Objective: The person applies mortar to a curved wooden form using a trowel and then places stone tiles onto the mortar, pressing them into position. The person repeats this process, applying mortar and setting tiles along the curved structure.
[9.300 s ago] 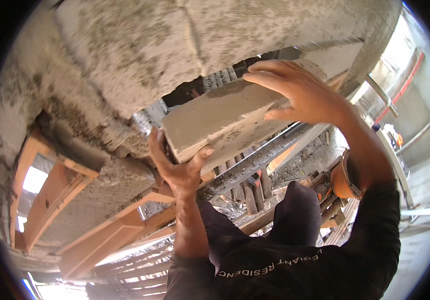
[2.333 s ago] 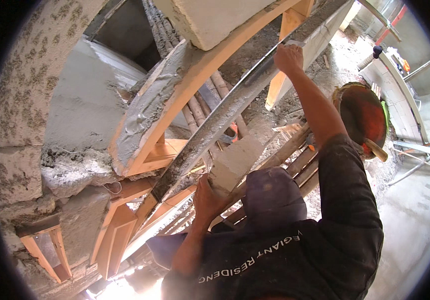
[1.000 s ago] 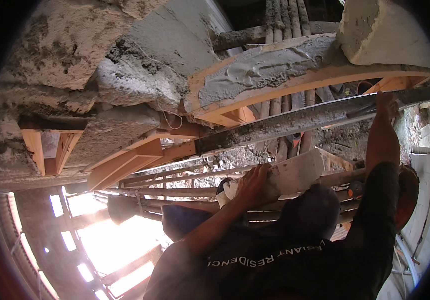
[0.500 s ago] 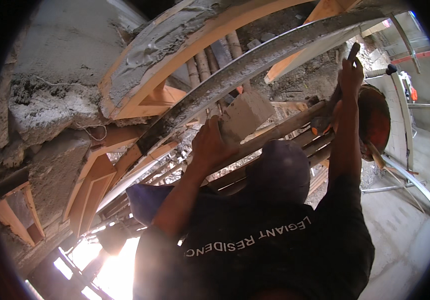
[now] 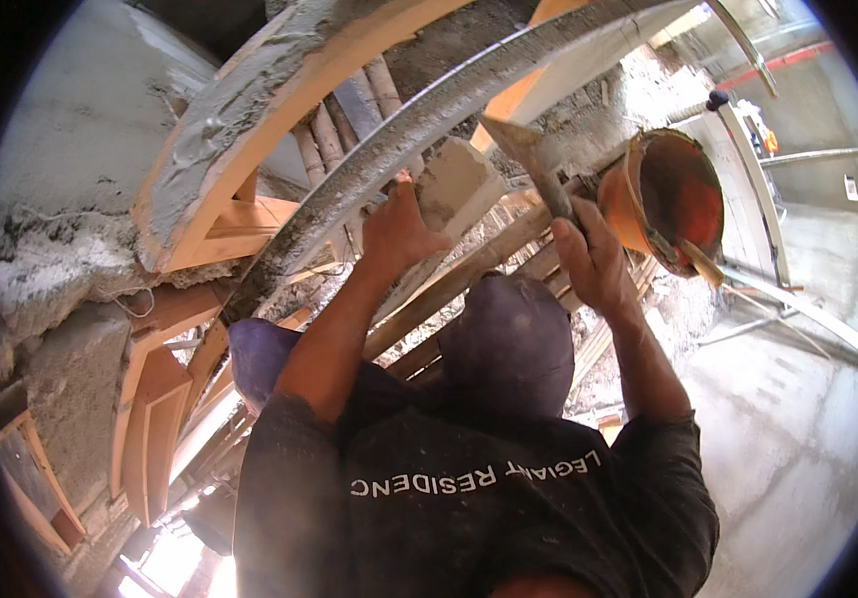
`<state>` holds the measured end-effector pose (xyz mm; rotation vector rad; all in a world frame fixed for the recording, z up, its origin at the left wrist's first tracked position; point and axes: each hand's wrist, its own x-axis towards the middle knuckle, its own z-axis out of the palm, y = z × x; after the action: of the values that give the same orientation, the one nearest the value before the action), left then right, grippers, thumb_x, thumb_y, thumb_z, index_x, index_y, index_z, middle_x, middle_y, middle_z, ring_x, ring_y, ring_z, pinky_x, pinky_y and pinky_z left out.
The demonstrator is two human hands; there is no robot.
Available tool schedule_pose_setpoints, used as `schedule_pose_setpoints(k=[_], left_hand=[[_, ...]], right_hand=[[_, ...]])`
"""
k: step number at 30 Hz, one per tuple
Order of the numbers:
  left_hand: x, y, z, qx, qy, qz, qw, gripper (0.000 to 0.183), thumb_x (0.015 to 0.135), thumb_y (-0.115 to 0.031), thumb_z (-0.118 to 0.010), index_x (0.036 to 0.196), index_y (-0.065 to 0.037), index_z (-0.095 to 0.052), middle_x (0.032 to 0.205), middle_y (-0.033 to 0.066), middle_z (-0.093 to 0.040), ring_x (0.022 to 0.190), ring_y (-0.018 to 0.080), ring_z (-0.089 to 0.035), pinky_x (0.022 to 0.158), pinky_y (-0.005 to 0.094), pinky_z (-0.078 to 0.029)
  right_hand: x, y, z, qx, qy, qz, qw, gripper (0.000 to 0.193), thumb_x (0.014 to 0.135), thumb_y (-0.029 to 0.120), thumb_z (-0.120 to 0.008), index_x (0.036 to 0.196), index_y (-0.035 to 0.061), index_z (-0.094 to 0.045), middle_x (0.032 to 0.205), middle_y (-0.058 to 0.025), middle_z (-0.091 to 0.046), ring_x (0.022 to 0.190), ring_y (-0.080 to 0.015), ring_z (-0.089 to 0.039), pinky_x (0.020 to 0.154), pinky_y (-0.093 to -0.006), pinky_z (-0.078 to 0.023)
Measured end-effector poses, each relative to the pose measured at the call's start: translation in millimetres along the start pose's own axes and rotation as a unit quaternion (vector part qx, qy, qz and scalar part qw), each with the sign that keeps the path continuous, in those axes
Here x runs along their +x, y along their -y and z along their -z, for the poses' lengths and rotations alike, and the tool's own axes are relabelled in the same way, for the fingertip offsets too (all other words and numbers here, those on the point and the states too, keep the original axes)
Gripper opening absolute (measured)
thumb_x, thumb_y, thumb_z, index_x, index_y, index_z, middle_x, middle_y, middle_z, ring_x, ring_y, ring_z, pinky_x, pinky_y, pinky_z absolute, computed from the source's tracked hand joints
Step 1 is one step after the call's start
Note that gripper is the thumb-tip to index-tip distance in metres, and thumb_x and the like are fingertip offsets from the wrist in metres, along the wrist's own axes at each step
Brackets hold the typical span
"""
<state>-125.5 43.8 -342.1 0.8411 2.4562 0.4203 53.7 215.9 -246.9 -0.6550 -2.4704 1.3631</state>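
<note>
My left hand grips the edge of a pale rectangular slab with a damp brownish patch of mortar on its face. My right hand is closed round the handle of a trowel. The trowel's pointed blade is raised just beyond and to the right of the slab, apart from it in this picture. Right of my right hand hangs or stands an orange bucket, tilted, with a dark reddish inside; what bears it is hidden.
A long mortar-stained metal straightedge slants across beyond my left hand. Wooden frames with wet mortar on top lie to the left. Wooden poles run below the slab. A grey concrete surface lies at the right.
My right hand has brought the trowel from beside the bucket left and down, towards the slab. The slab stays in my left hand, its face turned somewhat. The whole view has shifted.
</note>
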Motion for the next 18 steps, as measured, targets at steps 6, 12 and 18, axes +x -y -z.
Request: schedule_pose_setpoints(k=[6, 12, 18], left_hand=[[-0.2, -35.1, 23.4, 0.041, 0.079, -0.01, 0.996, 0.08, 0.055, -0.043, -0.074, 0.115, 0.0, -0.043, 0.113, 0.0193, -0.056, 0.1, 0.0323, -0.06, 0.083, 0.039, -0.049], [18.4, -52.4, -17.3, 0.076, 0.136, -0.037, 0.987, 0.078, 0.055, -0.043, -0.073, 0.113, 0.0, -0.044, 0.109, 0.0195, -0.058, 0.099, 0.0316, -0.06, 0.083, 0.0397, -0.049], [29.7, -79.0, -50.9, 0.088, 0.119, -0.068, 0.987, 0.075, 0.056, -0.043, -0.072, 0.11, 0.0, -0.045, 0.108, 0.0196, -0.058, 0.098, 0.0328, -0.06, 0.083, 0.041, -0.049]], right_hand=[[-3.4, -22.3, 21.6, -0.015, -0.062, -0.052, 0.997, 0.04, 0.092, 0.032, -0.056, 0.113, -0.0026, -0.054, 0.08, -0.0131, -0.059, 0.074, -0.0178, -0.057, 0.069, -0.0327, -0.045], [-2.8, -30.8, 31.9, -0.002, -0.064, -0.124, 0.99, 0.042, 0.09, 0.036, -0.059, 0.112, -0.0004, -0.055, 0.075, -0.0084, -0.055, 0.071, -0.0142, -0.053, 0.065, -0.0296, -0.043], [-24.2, -70.9, 34.8, -0.059, -0.014, -0.176, 0.982, 0.039, 0.092, 0.038, -0.056, 0.099, -0.0001, -0.057, 0.073, -0.0114, -0.055, 0.067, -0.0166, -0.052, 0.059, -0.0337, -0.042]])
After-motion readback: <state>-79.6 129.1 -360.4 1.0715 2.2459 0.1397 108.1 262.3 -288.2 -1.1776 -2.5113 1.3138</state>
